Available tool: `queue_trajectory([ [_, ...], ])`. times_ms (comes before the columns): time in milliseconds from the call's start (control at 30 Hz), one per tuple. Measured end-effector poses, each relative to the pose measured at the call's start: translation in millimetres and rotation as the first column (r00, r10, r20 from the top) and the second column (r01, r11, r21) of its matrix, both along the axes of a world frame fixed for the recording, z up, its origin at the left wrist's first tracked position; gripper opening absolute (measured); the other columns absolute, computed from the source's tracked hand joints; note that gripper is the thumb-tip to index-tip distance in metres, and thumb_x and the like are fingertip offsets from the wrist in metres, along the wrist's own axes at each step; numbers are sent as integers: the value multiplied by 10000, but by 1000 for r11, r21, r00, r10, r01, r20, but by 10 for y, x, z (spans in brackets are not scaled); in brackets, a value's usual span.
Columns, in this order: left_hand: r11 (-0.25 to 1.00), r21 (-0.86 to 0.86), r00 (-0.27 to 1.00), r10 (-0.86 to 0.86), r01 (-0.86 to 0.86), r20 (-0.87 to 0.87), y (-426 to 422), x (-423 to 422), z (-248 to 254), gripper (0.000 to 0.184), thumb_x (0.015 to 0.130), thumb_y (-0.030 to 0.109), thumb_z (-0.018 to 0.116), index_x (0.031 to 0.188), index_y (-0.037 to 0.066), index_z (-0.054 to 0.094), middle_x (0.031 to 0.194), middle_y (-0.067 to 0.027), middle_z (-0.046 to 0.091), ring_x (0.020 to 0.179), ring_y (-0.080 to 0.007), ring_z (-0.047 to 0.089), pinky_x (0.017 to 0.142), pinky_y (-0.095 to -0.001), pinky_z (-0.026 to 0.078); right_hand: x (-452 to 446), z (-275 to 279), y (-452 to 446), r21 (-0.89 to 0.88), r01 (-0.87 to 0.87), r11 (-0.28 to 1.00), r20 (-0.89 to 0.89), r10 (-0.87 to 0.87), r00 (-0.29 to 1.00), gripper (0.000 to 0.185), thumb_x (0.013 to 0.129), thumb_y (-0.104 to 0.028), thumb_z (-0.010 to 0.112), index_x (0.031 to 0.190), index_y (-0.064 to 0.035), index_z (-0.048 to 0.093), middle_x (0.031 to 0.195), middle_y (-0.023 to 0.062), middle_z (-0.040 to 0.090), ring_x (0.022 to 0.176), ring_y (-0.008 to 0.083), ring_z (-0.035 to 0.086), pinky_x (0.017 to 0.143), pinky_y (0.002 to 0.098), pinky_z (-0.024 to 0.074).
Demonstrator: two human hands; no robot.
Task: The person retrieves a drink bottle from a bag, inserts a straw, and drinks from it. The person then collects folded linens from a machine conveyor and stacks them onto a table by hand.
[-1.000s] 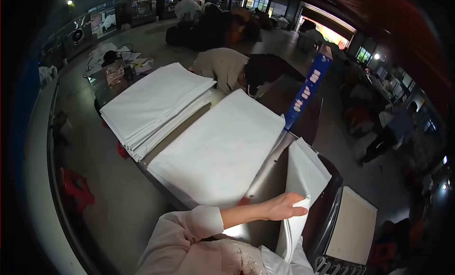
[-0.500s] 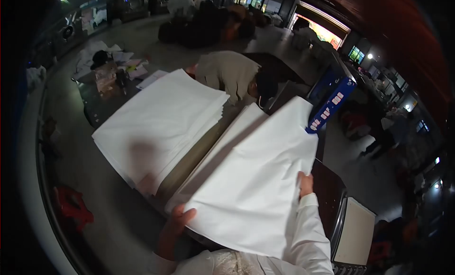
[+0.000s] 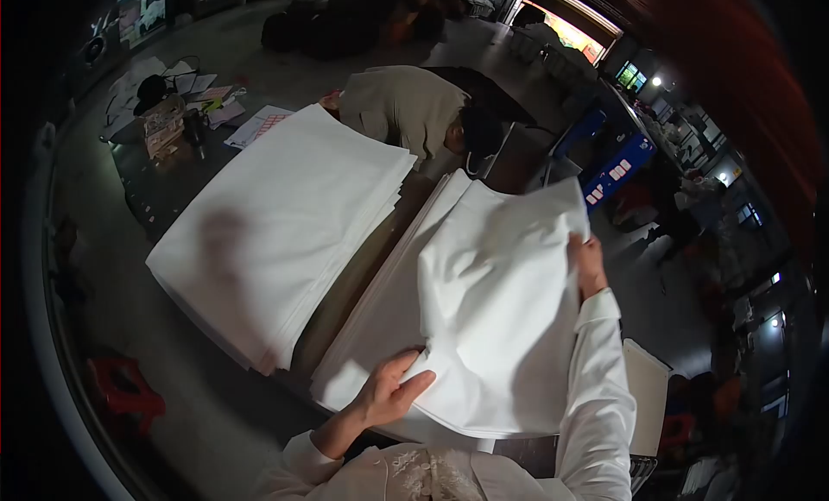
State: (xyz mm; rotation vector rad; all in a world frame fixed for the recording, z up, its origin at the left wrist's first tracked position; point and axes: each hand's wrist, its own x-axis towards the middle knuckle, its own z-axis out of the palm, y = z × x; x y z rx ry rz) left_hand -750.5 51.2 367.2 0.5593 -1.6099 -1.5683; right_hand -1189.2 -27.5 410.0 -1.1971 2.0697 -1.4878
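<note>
A large white sheet [image 3: 509, 320], its material cloth-like or paper-like, is lifted and buckled in front of me. My left hand [image 3: 395, 390] pinches its left edge between thumb and fingers. On the far right, my right hand [image 3: 590, 266] grips the sheet's right edge, higher up than the left. Beneath the lifted sheet lies a stack of similar white sheets [image 3: 367, 328], partly hidden by it. A second white stack [image 3: 302, 199] rests to the left across a narrow gap, with a dark shadow on its top.
Beyond the stacks a person in a beige jacket [image 3: 401, 104] and dark cap bends over. Papers and small items [image 3: 186, 113] lie at the table's far left. A blue box-like object [image 3: 617, 173] stands at right. A red stool [image 3: 125, 389] is on the floor at left.
My left hand has moved right and inward, bunching the sheet's left side and uncovering more of the stack below. My right hand has moved up and right along with its edge.
</note>
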Motion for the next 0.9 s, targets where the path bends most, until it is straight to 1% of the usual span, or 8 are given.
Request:
queue_trajectory([
  [167,990,105,994,102,-96,-50,104,501,50,197,871,106,543,996,-46,548,820,-83,587,749,-121,522,669,-260,421,231,471,369,-199,-48,979,228,94,969,276,855,-146,561,1054,44,550,890,76,623,773,129,583,688,255,462],
  [300,836,446,945,248,-319,212,341,773,-1264,205,904,176,515,923,-26,548,790,-30,566,728,-67,469,640,-250,410,106,-968,808,142,159,977,77,-171,982,326,814,-113,580,1080,68,522,942,138,618,819,219,593,716,322,481],
  [333,855,354,917,297,-380,268,389,799,-1478,213,906,187,506,894,-24,532,751,-50,546,705,-86,457,628,-269,409,-57,-1684,965,470,292,833,-396,-97,913,343,812,-132,578,1087,65,518,935,137,618,804,223,591,706,331,476],
  [367,872,298,906,303,-388,294,397,819,-1492,215,903,189,508,897,-24,531,745,-58,544,706,-93,458,631,-277,411,-103,-2423,1221,664,267,699,-375,2,927,364,826,-174,569,1093,66,510,807,101,602,697,197,573,629,327,469],
  [433,903,180,884,314,-391,345,349,825,-1476,219,898,193,512,903,-25,529,733,-74,540,708,-106,460,636,-293,414,570,-2742,1607,255,235,938,265,-301,916,404,829,-254,581,1055,77,527,667,75,533,585,160,497,549,312,428],
  [533,885,244,888,304,-398,345,332,800,-1653,231,893,198,510,905,-32,526,733,-111,542,712,-141,477,656,-316,421,890,-2633,1894,233,279,932,-41,-277,960,406,834,-292,587,990,80,550,605,54,482,546,135,424,514,301,390],
  [667,864,296,890,304,-407,339,345,780,-1782,252,899,217,514,917,-34,532,755,-124,563,737,-139,490,670,-312,423,1053,-2408,2209,438,202,876,-62,-195,979,329,850,-269,588,894,56,563,622,23,490,574,95,403,513,288,370],
  [900,773,478,898,271,-417,345,408,880,-1737,267,922,224,496,963,-37,534,843,-72,587,776,-114,507,699,-276,426,1540,-1925,2359,168,193,967,327,-240,914,202,888,-233,553,808,-49,579,610,-95,422,556,-6,317,474,197,254],
])
